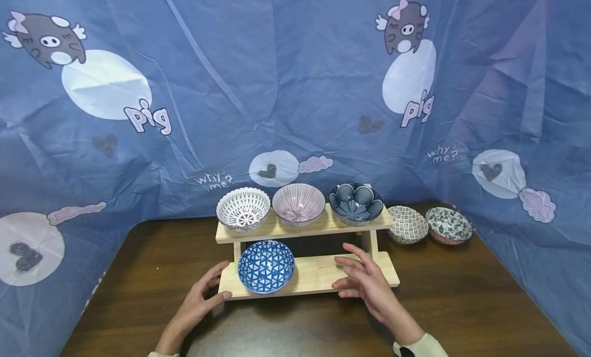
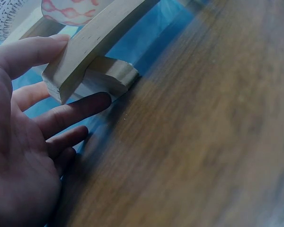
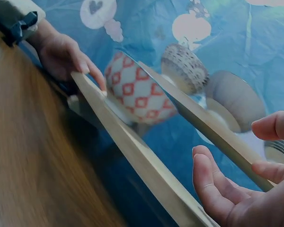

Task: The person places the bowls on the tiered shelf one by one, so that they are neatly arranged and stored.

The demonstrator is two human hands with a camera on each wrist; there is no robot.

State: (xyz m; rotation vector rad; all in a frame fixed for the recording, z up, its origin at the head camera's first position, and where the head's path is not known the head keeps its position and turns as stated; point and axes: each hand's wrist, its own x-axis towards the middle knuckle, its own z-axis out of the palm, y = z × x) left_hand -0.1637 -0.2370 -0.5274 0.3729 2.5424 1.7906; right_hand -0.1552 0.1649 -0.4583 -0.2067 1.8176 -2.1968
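My left hand (image 1: 198, 298) is at the left end of the lower shelf of a two-tier wooden stand (image 1: 316, 277). In the left wrist view its thumb touches the corner of the board (image 2: 92, 49); its other fingers extend loosely past the end, the index partly hidden behind the wood. A blue-and-white triangle-patterned bowl (image 1: 266, 267) sits on that shelf, just right of this hand. My right hand (image 1: 365, 282) hovers with spread, slightly bent fingers by the shelf's right part, holding nothing. In the right wrist view the bowl's outside (image 3: 137, 92) carries a red diamond pattern.
Along the upper shelf stand a white bowl with black marks (image 1: 243, 209), a pink-striped bowl (image 1: 298, 204) and a dark blue bowl (image 1: 356, 204). Right of the stand, a checked bowl (image 1: 407, 224) and a floral bowl (image 1: 449, 225) lie tilted on the brown table (image 1: 461, 305). Blue cloth (image 1: 318, 90) hangs behind.
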